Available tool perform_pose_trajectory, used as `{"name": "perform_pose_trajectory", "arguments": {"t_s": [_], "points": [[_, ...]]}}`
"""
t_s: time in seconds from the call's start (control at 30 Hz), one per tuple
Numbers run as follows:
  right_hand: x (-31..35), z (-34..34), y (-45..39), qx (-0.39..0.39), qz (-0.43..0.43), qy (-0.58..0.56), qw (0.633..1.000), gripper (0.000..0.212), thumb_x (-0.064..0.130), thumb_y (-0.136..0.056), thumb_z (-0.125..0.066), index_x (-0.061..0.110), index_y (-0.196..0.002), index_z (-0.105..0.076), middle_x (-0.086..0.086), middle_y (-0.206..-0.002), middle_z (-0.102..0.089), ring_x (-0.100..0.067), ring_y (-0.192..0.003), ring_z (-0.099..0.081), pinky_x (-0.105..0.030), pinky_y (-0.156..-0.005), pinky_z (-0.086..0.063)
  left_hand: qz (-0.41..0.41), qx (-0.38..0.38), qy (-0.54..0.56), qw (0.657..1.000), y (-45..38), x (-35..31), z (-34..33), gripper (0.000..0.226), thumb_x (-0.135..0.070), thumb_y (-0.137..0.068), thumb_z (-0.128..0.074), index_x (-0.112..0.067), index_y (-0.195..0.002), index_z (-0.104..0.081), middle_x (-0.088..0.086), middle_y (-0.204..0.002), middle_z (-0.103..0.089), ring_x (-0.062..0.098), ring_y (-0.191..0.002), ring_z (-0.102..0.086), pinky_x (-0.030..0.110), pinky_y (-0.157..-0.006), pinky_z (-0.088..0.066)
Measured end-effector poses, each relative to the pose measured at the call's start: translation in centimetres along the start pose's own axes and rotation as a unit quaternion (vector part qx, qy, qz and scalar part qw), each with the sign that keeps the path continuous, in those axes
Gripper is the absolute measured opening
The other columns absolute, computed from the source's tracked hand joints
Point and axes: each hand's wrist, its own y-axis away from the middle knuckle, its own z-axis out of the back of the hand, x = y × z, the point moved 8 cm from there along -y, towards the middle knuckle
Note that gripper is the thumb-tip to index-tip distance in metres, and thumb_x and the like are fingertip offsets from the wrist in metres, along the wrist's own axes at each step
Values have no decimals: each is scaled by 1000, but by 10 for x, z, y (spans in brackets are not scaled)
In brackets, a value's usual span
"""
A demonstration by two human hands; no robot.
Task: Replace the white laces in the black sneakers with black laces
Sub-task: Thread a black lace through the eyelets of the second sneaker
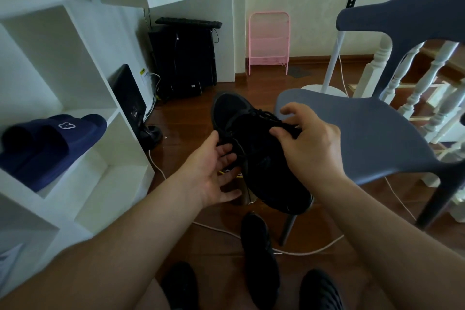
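In the middle of the frame, the left hand (216,166) lies spread under a black shoe (259,153). The right hand (307,141) pinches its black lace (284,124). Blue slippers (47,146) sit in a white shelf (75,184) at the left.

Wooden floor, white shelf unit and grey chair with what sat on them

A dark wooden floor (191,131) carried a black sneaker (259,259) at 6 o'clock, a white cable (312,250) trailing past it, a computer tower (183,60) at 11 o'clock, a pink rack (268,43) at 12 o'clock and a white fan base (324,90) at 1 o'clock. The white shelf unit (83,184) at 9 o'clock held navy slippers (50,143). A grey chair (372,133) stood at 3 o'clock, the second black sneaker (261,158) at its seat's front edge; whether it rested there could not be told.
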Motion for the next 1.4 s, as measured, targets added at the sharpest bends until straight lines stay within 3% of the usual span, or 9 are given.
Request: {"name": "perform_pose_trajectory", "arguments": {"t_s": [0.2, 0.37, 0.53, 0.6, 0.73, 0.9, 1.0, 1.23, 1.4], "points": [[9, 8, 3, -35, 61, -7, 998, 27, 27, -84, -87, 25, -95, -62, 18, -83, -62, 0, -84, -59, 1, -71, -44, -19, 6, 3, 1000, 1, -3, -1, 21, -43, -101, -67, -24, -106, -73, -9, -91, -72, 18, -105, -70, 59, -108, -44], [-10, 15, -2, -49, 26, -25, 998, 28, 29, -87, -86, 36, -93, -59, 27, -81, -59, 14, -83, -61, 2, -72, -42, -61, -17, 1, 998, 0, -13, 2, 16, -30, -106, -55, -20, -100, -66, -6, -83, -70, 18, -93, -69, 44, -77, -51], [-37, 26, -8, -70, -39, -46, 996, 25, 33, -86, -86, 35, -91, -61, 24, -80, -64, 10, -84, -63, 0, -71, -43, -180, -52, 286, 940, 1, -93, 60, 22, -12, -111, -40, -9, -105, -62, 2, -73, -63, 17, -76, -66, 43, -90, -54], [-35, 26, -6, -71, -32, -49, 996, 25, 33, -86, -86, 36, -91, -62, 23, -81, -64, 10, -85, -63, 0, -71, -43, -219, -34, 338, 915, 6, -117, 78, 19, -9, -109, -37, -14, -99, -53, -3, -55, -45, 11, -50, -48, 32, -64, -55], [-28, 20, -4, -71, -26, -56, 996, 26, 32, -86, -86, 37, -88, -60, 22, -80, -66, 10, -82, -63, 0, -70, -42, -248, -52, -61, 965, 8, -98, 50, 25, -29, -104, -60, -26, -80, -53, -10, -59, -35, 7, -44, -30, 19, -34, -25], [-17, 17, 0, -71, -3, -67, 995, 28, 33, -86, -85, 38, -90, -58, 27, -97, -65, 7, -81, -64, -2, -69, -44, -409, -14, -438, 800, 13, -63, 0, 12, -48, -98, -71, -39, -95, -64, -11, -82, -66, -2, -70, -60, 19, -62, -46], [-14, 16, 2, -64, 12, -71, 995, 30, 31, -87, -85, 41, -91, -57, 27, -98, -65, 8, -82, -64, -2, -70, -45, -447, -31, -502, 740, 12, -62, -1, 14, -46, -99, -69, -39, -91, -61, -8, -81, -65, 1, -68, -57, 17, -58, -42], [-26, 22, -4, -73, -7, -83, 994, 26, 32, -86, -85, 37, -89, -60, 26, -94, -66, 6, -80, -65, -3, -67, -45, -379, -72, -432, 815, 3, -88, 28, 22, -39, -104, -63, -23, -90, -65, -11, -64, -62, 1, -51, -54, 26, -54, -43], [-26, 23, -1, -66, 6, -71, 995, 27, 31, -87, -85, 38, -91, -60, 26, -96, -66, 9, -83, -64, 0, -70, -44, -245, -191, -706, 637, -7, -103, 69, 14, -41, -99, -64, -30, -90, -61, 0, -94, -68, 22, -82, -66, 45, -83, -60]]}}
